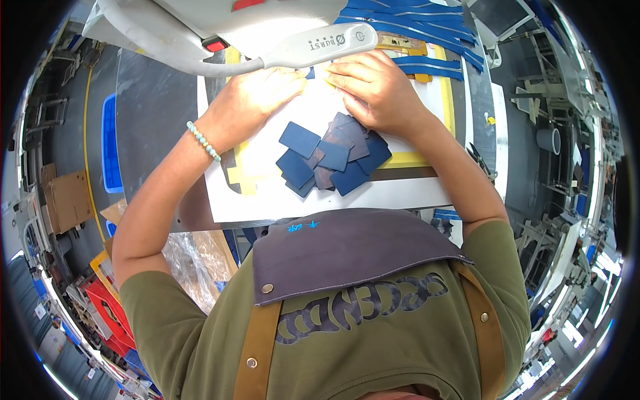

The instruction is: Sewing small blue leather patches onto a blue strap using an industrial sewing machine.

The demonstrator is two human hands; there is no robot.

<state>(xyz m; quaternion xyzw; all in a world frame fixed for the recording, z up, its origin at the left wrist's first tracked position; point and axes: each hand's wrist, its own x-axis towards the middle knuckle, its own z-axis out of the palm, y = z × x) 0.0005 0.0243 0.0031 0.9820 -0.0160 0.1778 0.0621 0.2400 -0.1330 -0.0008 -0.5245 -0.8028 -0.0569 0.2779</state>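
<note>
Both hands, the left hand (257,100) and right hand (373,90), press flat with fingers curled, seemingly steadying a small piece under the machine arm (313,47), leather patches (330,157) piled close on the tabletop (267,200) within reach.

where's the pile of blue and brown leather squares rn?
Head view, centre: the pile of leather squares lies on the white board, just below the right hand and right of the left hand.

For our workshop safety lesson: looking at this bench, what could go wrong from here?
1. Both the left hand and right hand press down right under the machine's grey handle; fingers might get caught.
2. The loose pile of blue and brown leather pieces lies beside the right wrist; a forearm sweep could scatter it.
</note>
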